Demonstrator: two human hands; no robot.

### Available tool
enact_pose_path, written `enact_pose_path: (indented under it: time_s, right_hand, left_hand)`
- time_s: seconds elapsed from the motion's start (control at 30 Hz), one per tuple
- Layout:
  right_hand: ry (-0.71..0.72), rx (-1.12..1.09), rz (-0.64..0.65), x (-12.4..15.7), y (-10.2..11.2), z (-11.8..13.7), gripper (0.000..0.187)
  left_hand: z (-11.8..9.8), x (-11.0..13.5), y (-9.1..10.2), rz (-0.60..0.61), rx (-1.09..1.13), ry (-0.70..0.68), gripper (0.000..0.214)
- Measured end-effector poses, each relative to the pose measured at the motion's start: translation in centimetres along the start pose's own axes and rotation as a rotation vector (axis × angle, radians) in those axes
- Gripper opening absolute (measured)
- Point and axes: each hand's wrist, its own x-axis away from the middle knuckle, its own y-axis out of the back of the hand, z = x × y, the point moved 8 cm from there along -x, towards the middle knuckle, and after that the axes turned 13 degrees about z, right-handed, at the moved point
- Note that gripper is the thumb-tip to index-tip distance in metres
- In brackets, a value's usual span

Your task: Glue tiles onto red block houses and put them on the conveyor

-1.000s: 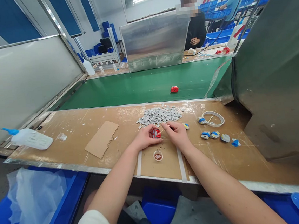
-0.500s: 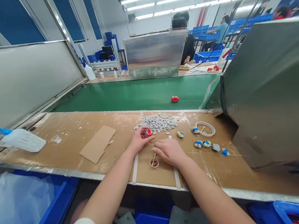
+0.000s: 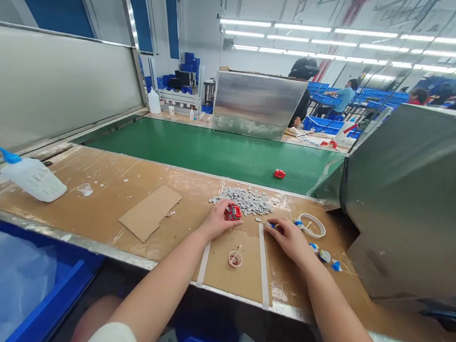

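My left hand (image 3: 217,223) pinches a small red part (image 3: 232,212) just in front of a heap of small grey pieces (image 3: 245,200) on the brown worktop (image 3: 106,204). My right hand (image 3: 289,239) rests on the worktop to the right, its fingertips closed on a small blue-and-yellow part (image 3: 272,224) beside a white tape ring (image 3: 311,225). A little round cap with a stick in it (image 3: 233,258) sits between my wrists. More small blue-and-white parts (image 3: 325,257) lie right of my right hand.
A cardboard scrap (image 3: 150,213) lies to the left, a white squeeze bottle with a blue tip (image 3: 30,176) further left. Behind runs a green conveyor belt (image 3: 210,151) carrying one red part (image 3: 279,174). A grey metal hood (image 3: 416,201) stands right. Blue bins (image 3: 28,314) sit below. People work beyond.
My right hand left the stick in the little cap and moved right to the blue-and-yellow part. My left hand keeps the red part. The camera has tilted up and leftward.
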Motion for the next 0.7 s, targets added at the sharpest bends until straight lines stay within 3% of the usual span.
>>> enact_pose_path:
  time_s: [0.1,0.2,0.33,0.5,0.7]
  right_hand:
    - [0.048,-0.500,0.041,-0.3,-1.4,1.6,0.049]
    - [0.104,-0.733,0.031,-1.2,-2.4,4.0,0.049]
    - [0.152,-0.672,-0.067,-2.1,-3.1,5.9,0.046]
    - [0.152,-0.591,-0.100,-2.3,-4.3,5.5,0.044]
    - [0.165,-0.531,-0.135,-1.9,-4.5,6.0,0.040]
  left_hand:
    - [-0.5,0.2,0.1,-0.029,-0.011,-0.065,0.047]
    - [-0.3,0.4,-0.3,-0.006,-0.008,-0.042,0.043]
    - [-0.6,0.6,0.0,-0.050,-0.143,-0.035,0.044]
    - [-1.4,0.3,-0.7,0.000,-0.286,-0.150,0.045]
    - [-1.3,0.1,-1.6,0.058,-0.472,-0.124,0.048]
